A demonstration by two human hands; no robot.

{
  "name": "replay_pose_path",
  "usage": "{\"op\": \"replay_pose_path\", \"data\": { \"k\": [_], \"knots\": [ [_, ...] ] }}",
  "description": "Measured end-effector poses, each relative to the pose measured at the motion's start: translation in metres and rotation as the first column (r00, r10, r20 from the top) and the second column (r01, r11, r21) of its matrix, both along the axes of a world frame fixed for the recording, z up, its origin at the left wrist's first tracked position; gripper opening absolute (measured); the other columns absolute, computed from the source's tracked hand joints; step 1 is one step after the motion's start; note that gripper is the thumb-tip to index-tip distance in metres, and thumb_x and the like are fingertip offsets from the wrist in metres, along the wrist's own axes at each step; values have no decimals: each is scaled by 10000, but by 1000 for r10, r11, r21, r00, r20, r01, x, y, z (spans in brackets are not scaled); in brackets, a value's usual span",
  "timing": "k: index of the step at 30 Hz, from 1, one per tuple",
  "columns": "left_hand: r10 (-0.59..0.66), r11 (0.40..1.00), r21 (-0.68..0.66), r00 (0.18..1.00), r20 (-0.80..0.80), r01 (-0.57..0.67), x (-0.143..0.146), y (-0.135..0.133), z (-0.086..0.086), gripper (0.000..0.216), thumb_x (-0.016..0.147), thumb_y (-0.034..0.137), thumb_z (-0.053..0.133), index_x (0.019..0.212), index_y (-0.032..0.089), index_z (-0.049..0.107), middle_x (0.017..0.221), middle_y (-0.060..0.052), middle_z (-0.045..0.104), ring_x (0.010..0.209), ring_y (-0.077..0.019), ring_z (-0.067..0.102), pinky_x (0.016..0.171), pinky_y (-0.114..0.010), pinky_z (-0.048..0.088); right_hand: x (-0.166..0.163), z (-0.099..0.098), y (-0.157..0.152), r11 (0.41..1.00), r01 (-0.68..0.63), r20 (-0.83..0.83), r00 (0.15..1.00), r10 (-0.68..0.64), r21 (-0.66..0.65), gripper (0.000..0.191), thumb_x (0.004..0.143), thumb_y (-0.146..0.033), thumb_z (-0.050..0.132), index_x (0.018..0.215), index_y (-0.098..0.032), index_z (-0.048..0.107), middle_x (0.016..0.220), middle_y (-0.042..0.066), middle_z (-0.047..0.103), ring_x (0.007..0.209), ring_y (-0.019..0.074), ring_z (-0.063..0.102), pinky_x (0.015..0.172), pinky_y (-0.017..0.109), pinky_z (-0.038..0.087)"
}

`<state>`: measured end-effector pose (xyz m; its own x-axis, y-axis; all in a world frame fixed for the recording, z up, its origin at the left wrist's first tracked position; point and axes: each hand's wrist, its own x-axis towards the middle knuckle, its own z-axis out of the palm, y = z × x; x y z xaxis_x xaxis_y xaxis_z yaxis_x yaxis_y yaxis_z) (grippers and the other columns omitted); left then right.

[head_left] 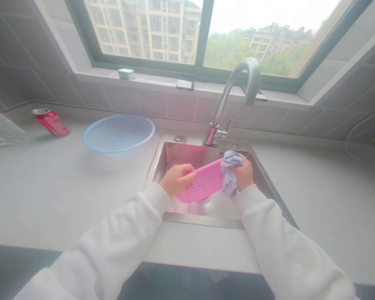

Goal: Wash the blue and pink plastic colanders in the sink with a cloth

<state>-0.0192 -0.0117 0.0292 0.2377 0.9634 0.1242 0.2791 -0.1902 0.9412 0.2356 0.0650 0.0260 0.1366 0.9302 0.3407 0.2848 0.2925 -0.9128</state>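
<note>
My left hand point(176, 178) is closed on the left rim of a pink perforated plastic basket point(203, 183), holding it tilted over the steel sink point(175, 155). My right hand point(244, 173) is closed on a bunched pale grey-lilac cloth point(229, 171), which is pressed against the basket's right edge. Both arms wear white sleeves. The basket hides the drain below it.
A curved chrome tap point(234, 89) rises behind the sink. A blue perforated basket point(118, 133) sits on the counter at left, with a red drink can point(50, 121) lying beyond it. A green soap point(126, 73) and a dark phone point(185, 82) rest on the window sill.
</note>
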Motion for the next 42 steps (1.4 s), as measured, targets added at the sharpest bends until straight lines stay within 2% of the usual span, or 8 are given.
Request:
{"op": "replay_pose_path", "data": {
  "k": [6,9,11,13,16,21,24,42],
  "knots": [
    [50,999,8,996,-73,-50,1,-1,4,299,814,477,628,725,196,579,675,5,581,657,-164,544,597,-274,387,2,1,-1,1000,9,77,997,-12,29,277,641,-404,667,848,-224,711,864,50,765,856,283,699,831,419,528],
    [30,999,-14,999,-38,-31,2,1,1,423,858,601,578,709,206,544,654,9,550,627,-159,519,579,-275,364,-7,1,-13,984,29,263,962,-75,176,246,689,-355,624,869,-225,730,876,58,759,851,279,705,797,401,530],
    [19,1000,0,1000,12,-19,4,4,-2,513,903,676,483,671,218,487,621,21,492,601,-148,474,571,-278,341,-22,1,-29,940,-47,444,889,-115,337,227,704,-310,633,885,-235,747,888,59,752,830,261,700,756,371,520],
    [23,999,43,999,47,-25,5,7,-3,575,914,732,433,645,225,442,613,31,441,605,-141,434,582,-285,330,-37,2,-43,864,-202,595,793,-133,461,225,701,-262,659,901,-254,763,869,49,746,795,238,689,719,340,503],
    [15,997,75,998,66,-20,6,8,-3,613,909,777,423,660,218,457,636,29,448,625,-140,424,605,-294,335,-48,2,-51,797,-319,672,727,-141,513,237,697,-227,675,912,-269,766,829,37,734,780,224,684,711,321,496],
    [-23,999,41,998,50,21,5,5,-1,550,929,699,449,692,205,503,640,21,499,617,-142,469,596,-282,345,-17,-1,-19,934,-86,432,898,-78,347,243,691,-287,610,891,-225,731,886,58,743,844,255,702,766,366,541],
    [-35,999,2,998,45,35,4,2,0,455,903,617,518,719,201,535,649,19,533,614,-143,498,579,-269,361,2,1,-5,980,11,264,962,-64,201,256,669,-334,574,852,-220,711,836,48,749,816,260,691,782,389,545],
    [-26,999,-31,998,58,28,1,0,0,271,836,438,553,734,190,593,666,17,554,635,-146,505,570,-253,364,-1,6,-9,990,34,191,980,-60,134,249,644,-359,594,816,-222,711,809,33,759,800,259,695,786,395,536]
  ]
}}
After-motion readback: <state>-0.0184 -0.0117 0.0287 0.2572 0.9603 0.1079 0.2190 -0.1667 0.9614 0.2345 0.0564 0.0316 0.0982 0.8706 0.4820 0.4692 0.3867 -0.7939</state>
